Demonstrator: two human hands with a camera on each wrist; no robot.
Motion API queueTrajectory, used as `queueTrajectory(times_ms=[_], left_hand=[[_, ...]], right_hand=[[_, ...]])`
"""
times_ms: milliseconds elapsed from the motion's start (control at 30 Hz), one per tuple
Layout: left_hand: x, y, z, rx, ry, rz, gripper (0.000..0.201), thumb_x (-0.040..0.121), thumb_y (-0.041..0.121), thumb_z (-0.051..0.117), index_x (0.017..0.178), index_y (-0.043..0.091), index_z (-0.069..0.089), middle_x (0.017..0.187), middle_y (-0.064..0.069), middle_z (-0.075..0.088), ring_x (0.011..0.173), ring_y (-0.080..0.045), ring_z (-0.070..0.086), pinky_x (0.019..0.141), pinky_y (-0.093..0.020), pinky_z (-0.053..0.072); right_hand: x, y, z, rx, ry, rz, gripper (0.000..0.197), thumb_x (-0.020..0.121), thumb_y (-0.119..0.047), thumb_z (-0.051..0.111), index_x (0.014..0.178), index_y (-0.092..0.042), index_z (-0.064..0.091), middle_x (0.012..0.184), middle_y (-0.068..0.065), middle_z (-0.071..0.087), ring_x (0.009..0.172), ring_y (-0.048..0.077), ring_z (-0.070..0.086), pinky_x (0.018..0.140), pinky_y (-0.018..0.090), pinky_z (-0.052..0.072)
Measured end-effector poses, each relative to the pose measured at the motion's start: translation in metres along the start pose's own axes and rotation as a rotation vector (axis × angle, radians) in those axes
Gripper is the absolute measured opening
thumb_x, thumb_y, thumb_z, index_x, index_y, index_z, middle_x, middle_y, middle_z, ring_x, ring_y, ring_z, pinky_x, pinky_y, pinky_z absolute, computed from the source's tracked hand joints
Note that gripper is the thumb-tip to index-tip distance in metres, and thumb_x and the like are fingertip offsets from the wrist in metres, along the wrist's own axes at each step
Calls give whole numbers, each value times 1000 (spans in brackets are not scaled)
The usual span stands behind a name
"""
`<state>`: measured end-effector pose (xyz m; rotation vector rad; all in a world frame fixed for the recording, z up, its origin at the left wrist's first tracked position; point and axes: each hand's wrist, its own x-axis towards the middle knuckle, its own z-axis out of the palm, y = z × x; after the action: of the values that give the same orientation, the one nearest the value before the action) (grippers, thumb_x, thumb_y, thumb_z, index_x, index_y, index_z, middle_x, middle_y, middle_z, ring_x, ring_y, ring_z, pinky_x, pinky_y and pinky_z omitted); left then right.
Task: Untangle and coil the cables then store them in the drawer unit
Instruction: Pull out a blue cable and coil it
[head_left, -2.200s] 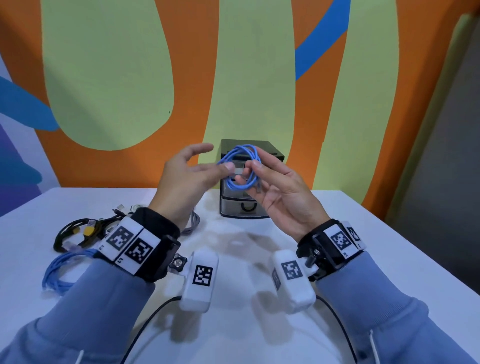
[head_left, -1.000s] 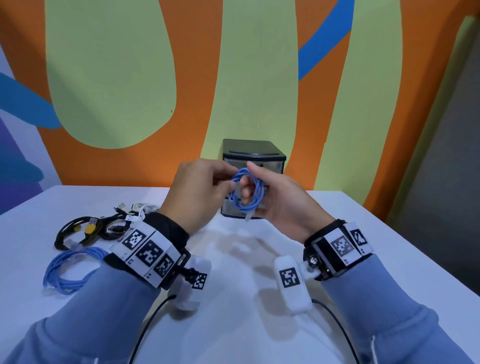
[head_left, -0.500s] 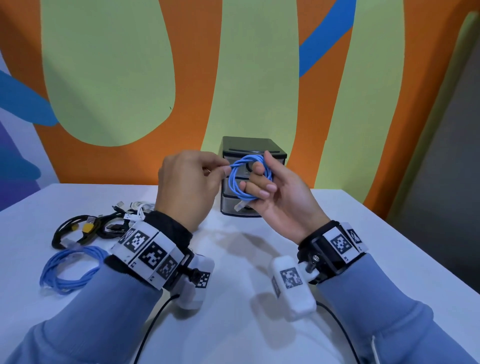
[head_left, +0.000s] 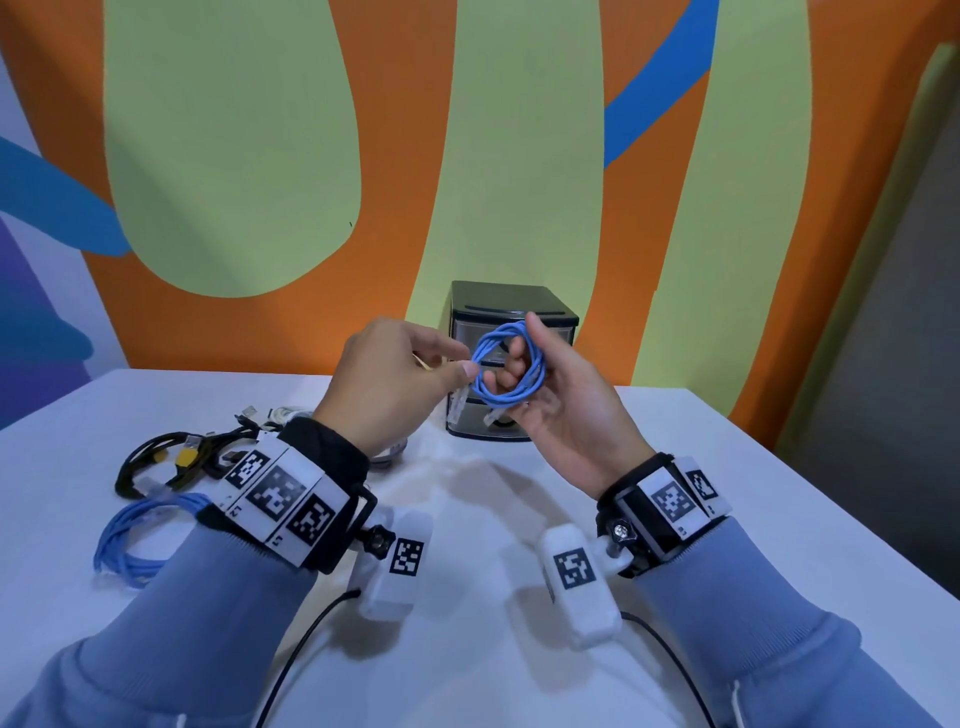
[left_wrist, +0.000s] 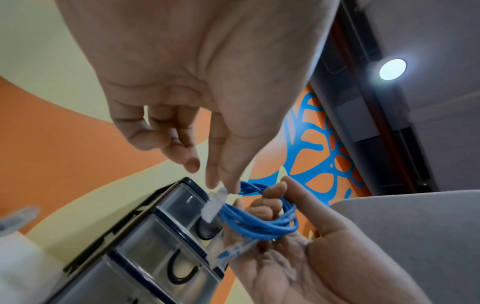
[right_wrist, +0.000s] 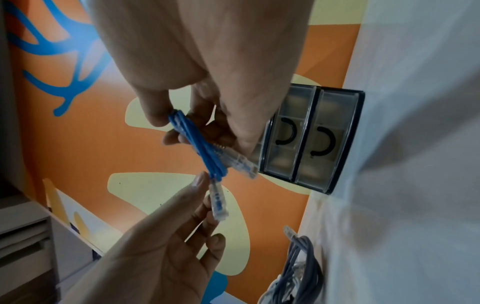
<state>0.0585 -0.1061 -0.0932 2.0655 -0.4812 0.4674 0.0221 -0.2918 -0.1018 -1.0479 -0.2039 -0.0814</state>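
Blue cable coil (head_left: 511, 371) is held in the air between both hands, in front of the drawer unit (head_left: 511, 312) that stands at the back of the bench (head_left: 779, 519). The right hand (head_left: 566, 415) carries the coil: its fingers pass through the loops and the thumb closes over the outer edge. The left hand (head_left: 395, 379) pinches the cable at the coil's left side with thumb and forefinger, just above a clear connector (left_wrist: 215, 205); its remaining fingers are loosely curled. A second clear connector (right_wrist: 240, 161) hangs from the lower part of the coil.

Step in hand, by judgement: finishing the coil by securing the free end, so that the loops do not spring apart.

All drawer fronts seen from the wrist views appear closed. The next move therefore calls for one hand to keep the coil compact while the other pulls a drawer open by its handle (right_wrist: 323, 140).

Remaining work lies on the bench at the left: a second blue cable (head_left: 135, 540), a black cable bundle (head_left: 156, 462) and a grey cable (right_wrist: 298, 273).
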Motion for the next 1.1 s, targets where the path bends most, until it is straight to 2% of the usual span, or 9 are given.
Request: queueTrajectory(times_ms=[200,333,467,633,767,833,933,1000,1100], left_hand=[[-2,4,5,-272,-102,-95,25,92,30,82,115,21,77,91,-1,81,84,-8,73,73,-22,50],[-1,4,0,-295,-26,-113,11,89,16,85,98,14,79,74,-7,77,64,-13,67,65,-29,55],[-2,-9,-9,-114,-35,-180,12,85,20,88,90,20,77,75,-6,77,67,-22,70,73,-43,60],[-18,-14,-11,265,-323,-211,27,79,20,92,90,16,68,70,0,73,57,-18,62,60,-28,47],[-18,-13,-11,500,-396,-173,23,79,24,92,83,18,70,77,4,71,69,-15,64,68,-29,51],[-17,-11,-11,586,-450,-159,20,82,24,90,85,16,72,83,0,76,71,-13,65,63,-26,49],[-12,-6,-12,630,-494,-152,17,87,28,86,86,17,73,74,0,76,68,-11,65,64,-25,51],[-6,0,-11,631,-451,-91,17,90,33,82,98,21,72,85,2,76,82,-14,69,74,-30,54],[0,13,1,601,-426,57,46,96,34,75,139,29,61,113,2,73,100,-22,67,83,-33,52]], right_hand=[[0,1,-2,65,-45,51,32,105,-30,59,84,-7,67,77,4,56,73,16,58,85,31,56],[6,8,-8,-146,-12,28,33,104,-31,62,96,-1,72,83,8,61,79,18,61,89,39,61],[14,1,-26,-648,233,-275,21,100,-31,71,94,-12,76,87,0,71,82,13,66,83,39,62],[22,-17,-42,-960,326,-522,6,97,-24,70,101,-29,70,109,-7,69,101,6,63,87,27,51],[33,-30,-37,-1322,212,-505,29,102,-26,61,130,-24,66,137,-5,60,132,16,51,112,35,41],[41,-40,-36,-1526,110,-419,41,106,-28,53,147,-22,56,157,1,47,149,21,37,122,41,31],[52,-53,-41,-1744,7,-224,48,110,-30,43,159,-28,43,169,6,32,156,25,26,125,46,26],[56,-58,-45,-1786,-16,-191,46,111,-28,41,157,-33,46,161,5,42,148,30,38,118,46,37],[57,-63,-44,-1785,20,-247,38,111,-35,44,146,-40,59,132,4,53,128,30,44,102,47,46]])
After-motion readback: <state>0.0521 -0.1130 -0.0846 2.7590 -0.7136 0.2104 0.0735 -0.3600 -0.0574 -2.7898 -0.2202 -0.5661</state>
